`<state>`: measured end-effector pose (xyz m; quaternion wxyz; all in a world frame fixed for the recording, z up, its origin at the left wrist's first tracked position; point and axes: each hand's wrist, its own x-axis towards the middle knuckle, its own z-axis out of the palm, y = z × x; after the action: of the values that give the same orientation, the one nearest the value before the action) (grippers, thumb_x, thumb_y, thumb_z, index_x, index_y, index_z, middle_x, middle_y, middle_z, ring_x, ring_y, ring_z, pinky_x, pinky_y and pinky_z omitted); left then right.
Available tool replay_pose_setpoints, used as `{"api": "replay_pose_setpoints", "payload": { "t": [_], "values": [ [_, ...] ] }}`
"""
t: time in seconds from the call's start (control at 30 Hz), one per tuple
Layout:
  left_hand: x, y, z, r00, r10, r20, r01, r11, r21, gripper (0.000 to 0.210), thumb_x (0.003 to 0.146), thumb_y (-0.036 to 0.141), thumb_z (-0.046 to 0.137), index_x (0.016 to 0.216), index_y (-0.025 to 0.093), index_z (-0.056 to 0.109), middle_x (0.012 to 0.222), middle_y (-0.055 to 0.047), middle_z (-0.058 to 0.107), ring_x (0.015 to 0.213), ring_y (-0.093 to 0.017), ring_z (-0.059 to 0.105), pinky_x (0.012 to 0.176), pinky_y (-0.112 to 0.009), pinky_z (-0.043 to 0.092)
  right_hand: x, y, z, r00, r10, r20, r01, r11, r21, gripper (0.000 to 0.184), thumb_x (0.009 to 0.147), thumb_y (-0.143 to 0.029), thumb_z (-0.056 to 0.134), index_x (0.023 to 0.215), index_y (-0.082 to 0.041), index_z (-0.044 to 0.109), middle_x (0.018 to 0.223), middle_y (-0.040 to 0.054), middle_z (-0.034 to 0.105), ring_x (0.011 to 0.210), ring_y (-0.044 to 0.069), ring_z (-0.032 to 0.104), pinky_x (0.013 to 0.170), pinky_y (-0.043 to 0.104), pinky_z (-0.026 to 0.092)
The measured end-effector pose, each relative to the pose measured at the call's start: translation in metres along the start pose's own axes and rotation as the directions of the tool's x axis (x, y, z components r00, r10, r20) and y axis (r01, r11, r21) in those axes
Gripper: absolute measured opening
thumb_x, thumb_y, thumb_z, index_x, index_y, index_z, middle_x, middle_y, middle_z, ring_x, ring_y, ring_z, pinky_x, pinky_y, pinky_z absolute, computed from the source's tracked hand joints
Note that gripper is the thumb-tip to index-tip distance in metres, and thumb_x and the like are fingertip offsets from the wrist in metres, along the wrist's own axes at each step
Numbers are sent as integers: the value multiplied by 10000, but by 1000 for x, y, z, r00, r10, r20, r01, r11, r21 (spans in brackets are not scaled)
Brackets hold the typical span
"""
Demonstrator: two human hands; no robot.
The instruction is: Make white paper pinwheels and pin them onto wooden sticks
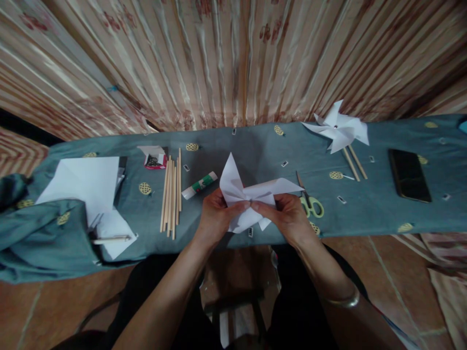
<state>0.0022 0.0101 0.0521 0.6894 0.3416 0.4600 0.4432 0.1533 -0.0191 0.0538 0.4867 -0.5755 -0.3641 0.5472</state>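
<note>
Between my two hands is a white paper pinwheel (232, 179) without a stick showing, its pointed blades folded in toward the middle. My left hand (216, 214) grips it from the left, thumb pressed on the centre. From the other side my right hand (288, 211) holds it, its thumb meeting the left one at the centre. Whether a pin sits under the thumbs is hidden. Just right of my right hand lie scissors (309, 201) with light green handles. A green and white glue stick (199, 184) rests left of the pinwheel.
Several wooden sticks (170, 194) lie to the left, beside a small open box of pins (155, 159). White paper sheets (89, 182) and a pen (111, 239) are farther left. Pinwheels on sticks (337, 127) and a black phone (409, 175) lie right. A curtain (226, 63) hangs behind the cloth-covered table (255, 141).
</note>
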Motion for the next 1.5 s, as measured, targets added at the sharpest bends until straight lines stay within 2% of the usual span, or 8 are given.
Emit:
{"api": "replay_pose_setpoints", "payload": {
  "t": [0.2, 0.6, 0.9, 1.1, 1.23, 1.5],
  "values": [
    [1, 0, 2, 999, -13, -34, 12, 1000, -6, 450, 454, 199, 895, 857, 134, 707, 751, -3, 739, 652, -147, 651, 660, -264, 530, -1, 0, 1, 1000, 16, 6, -16, 1000, 25, 228, 565, -389, 846, 671, -202, 770, 696, 24, 754, 575, 156, 646, 534, 267, 520],
    [1, 0, 2, 999, -16, -36, 16, 1000, -4, 435, 430, 207, 896, 815, 145, 703, 765, -7, 750, 657, -152, 659, 661, -274, 543, -1, 1, 1, 1000, 25, -18, -25, 999, 24, 205, 557, -369, 842, 626, -196, 756, 661, 19, 739, 560, 146, 627, 519, 258, 507],
    [1, -1, 2, 999, -7, -51, 10, 998, 68, 448, 459, 262, 888, 850, 146, 704, 813, -28, 757, 721, -197, 690, 701, -316, 560, 0, 1, 1, 1000, 12, -17, -12, 1000, 15, 194, 562, -358, 839, 649, -200, 768, 669, 18, 743, 558, 144, 630, 524, 260, 506],
    [2, -3, 2, 999, -4, -38, 5, 1000, 28, 448, 488, 223, 866, 897, 151, 700, 797, -14, 750, 712, -172, 680, 703, -285, 543, 0, 1, 0, 1000, 9, 1, -9, 1000, 3, 200, 575, -362, 839, 636, -195, 748, 642, 11, 727, 549, 141, 618, 499, 251, 481],
    [2, -3, 4, 1000, -7, -19, 7, 1000, 4, 435, 497, 243, 866, 888, 150, 699, 804, -25, 752, 728, -184, 685, 709, -296, 547, 1, -2, -3, 1000, -18, -21, 18, 1000, 15, 193, 588, -345, 831, 703, -212, 751, 702, 0, 744, 577, 136, 630, 523, 252, 501],
    [1, -3, 4, 998, -53, -18, 53, 998, 35, 490, 479, 255, 883, 926, 157, 709, 838, -31, 756, 764, -194, 695, 760, -318, 548, 1, -6, -7, 999, -8, 31, 8, 1000, 0, 200, 605, -355, 826, 735, -219, 759, 721, 1, 749, 600, 145, 639, 559, 267, 525]
  ]
}}
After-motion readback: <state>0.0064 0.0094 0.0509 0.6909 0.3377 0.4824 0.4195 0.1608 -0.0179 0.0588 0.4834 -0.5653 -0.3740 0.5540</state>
